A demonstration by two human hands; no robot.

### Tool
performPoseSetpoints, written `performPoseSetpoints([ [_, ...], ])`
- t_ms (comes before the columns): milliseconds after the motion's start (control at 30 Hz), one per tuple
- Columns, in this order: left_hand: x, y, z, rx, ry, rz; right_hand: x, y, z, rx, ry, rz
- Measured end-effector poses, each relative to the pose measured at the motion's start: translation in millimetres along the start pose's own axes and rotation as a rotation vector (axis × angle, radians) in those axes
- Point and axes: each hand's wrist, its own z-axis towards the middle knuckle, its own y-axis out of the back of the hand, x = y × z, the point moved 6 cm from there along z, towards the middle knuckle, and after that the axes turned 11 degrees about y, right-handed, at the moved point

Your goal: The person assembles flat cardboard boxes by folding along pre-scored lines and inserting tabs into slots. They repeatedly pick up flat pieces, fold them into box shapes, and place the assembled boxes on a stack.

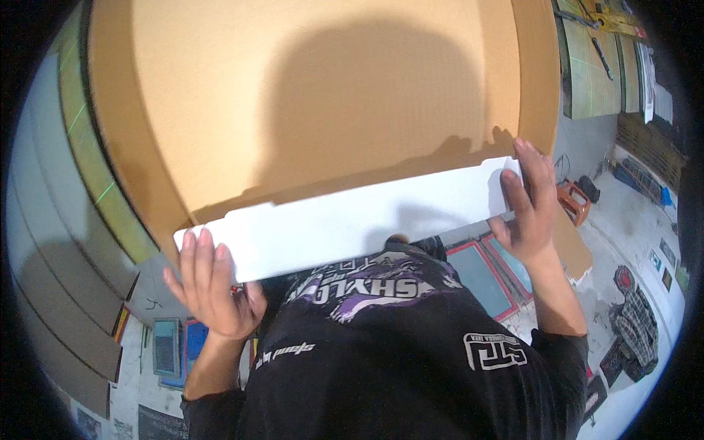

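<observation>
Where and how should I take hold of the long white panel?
Likely by its two narrow ends, one hand from each side: the white panel is long, thin and slightly slanted, and the left hand and right hand are there.

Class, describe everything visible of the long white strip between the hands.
The white strip looks like stiff card: plain, with stepped cuts near both ends. It slants across the near side of the brown cardboard, right end higher in view. The left hand touches its left end, the right hand its right; shadow partly covers it.
</observation>
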Motion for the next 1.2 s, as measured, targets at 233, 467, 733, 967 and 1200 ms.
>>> performPoseSetpoints([
  [233, -19.7, -1.3, 27.1, 0.17, -0.01, 0.114, -5.8, -3.9, 4.0, 0.052, 0.033, 0.022],
  [467, -20.4, -0.2, 35.7, 0.299, -0.009, 0.02, -3.1, -4.7, 8.0, 0.114, 0.065, 0.129],
  [733, -31.8, 2.5, 35.8, 0.294, -0.103, -0.009, 5.5, -1.9, 19.1, 0.097, 0.082, 0.232],
  [967, -33.1, -1.7, 40.5, 0.405, -0.031, -0.153, -1.5, 0.6, 19.4, 0.309, 0.067, 0.324],
  [1200, -34.9, -6.1, 48.3, 0.436, 0.048, -0.242, 0.0, -5.0, 24.2, 0.387, 0.063, 0.305],
])
